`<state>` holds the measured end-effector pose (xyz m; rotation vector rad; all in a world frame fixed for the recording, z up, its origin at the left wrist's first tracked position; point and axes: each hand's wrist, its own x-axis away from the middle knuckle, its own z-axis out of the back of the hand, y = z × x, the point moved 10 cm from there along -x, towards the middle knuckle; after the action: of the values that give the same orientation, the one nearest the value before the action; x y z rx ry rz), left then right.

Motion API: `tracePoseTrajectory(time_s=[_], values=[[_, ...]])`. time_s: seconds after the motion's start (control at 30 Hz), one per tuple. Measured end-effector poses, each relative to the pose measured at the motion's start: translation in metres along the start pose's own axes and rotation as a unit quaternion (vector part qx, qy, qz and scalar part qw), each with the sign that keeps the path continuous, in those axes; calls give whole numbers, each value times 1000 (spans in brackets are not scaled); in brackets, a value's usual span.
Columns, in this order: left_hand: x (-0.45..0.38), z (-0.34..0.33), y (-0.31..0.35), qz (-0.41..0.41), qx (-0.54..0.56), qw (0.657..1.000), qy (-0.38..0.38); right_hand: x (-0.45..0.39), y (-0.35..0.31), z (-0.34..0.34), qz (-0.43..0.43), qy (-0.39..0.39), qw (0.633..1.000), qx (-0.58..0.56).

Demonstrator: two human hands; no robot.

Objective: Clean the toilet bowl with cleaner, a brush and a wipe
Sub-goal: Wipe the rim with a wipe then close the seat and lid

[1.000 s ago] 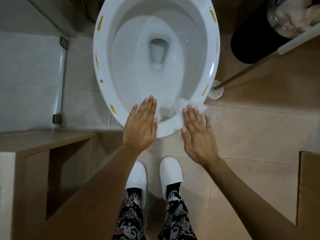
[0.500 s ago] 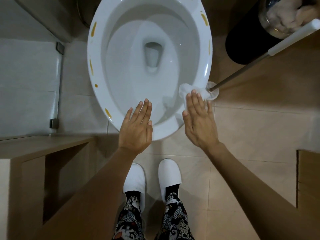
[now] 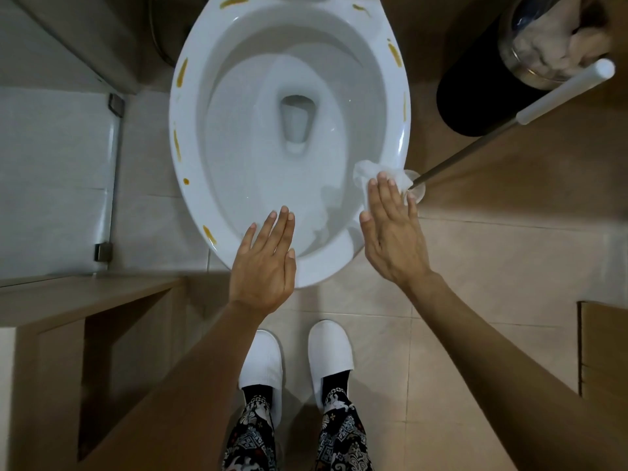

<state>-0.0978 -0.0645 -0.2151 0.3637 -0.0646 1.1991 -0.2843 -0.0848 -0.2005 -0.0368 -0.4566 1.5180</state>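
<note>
- Here, the right hand (image 3: 390, 236) lies flat with straight fingers, pressing a white wipe (image 3: 370, 173) onto the right side of the toilet bowl (image 3: 190, 198) rim; its grip is spread wide and curls round nothing.
- The wipe bunches up past the fingertips, lying on the rim and just beside the clear round base (image 3: 416, 188) of the brush.
- The left hand (image 3: 263, 266) is flat too, fingers straight and close together, over the front edge of the bowl; whether it touches the rim cannot be told, and its grip holds nothing.
- Several yellow-brown streaks (image 3: 181, 73) mark the rim on the left, back and right sides.
- The brush handle (image 3: 564, 91), white at the top with a thin metal rod below, leans from the base up to the right.
- A black bin (image 3: 475, 96) stands on the tiled floor (image 3: 492, 273) right of the bowl, behind the handle.
- 2 white slippers (image 3: 329, 348) stand on the floor just in front of the bowl.
- A wooden counter (image 3: 68, 297) sits at the left.
</note>
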Motion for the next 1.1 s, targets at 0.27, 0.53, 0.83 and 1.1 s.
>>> tracePoseTrajectory(time_s=[0.27, 0.53, 0.83, 1.1], values=[[0, -1, 1, 1, -3, 1000, -8, 8, -2, -2, 22, -14, 1000, -2], [-1, 0, 1, 1, -4, 1000, -9, -40, 17, 16, -10, 19, 1000, 10], [-1, -1, 0, 5, -3, 1000, -14, -40, 23, 17, -13, 22, 1000, 7], [-1, 0, 1, 2, 3, 1000, -10, 15, -4, -2, 10, 9, 1000, -27]])
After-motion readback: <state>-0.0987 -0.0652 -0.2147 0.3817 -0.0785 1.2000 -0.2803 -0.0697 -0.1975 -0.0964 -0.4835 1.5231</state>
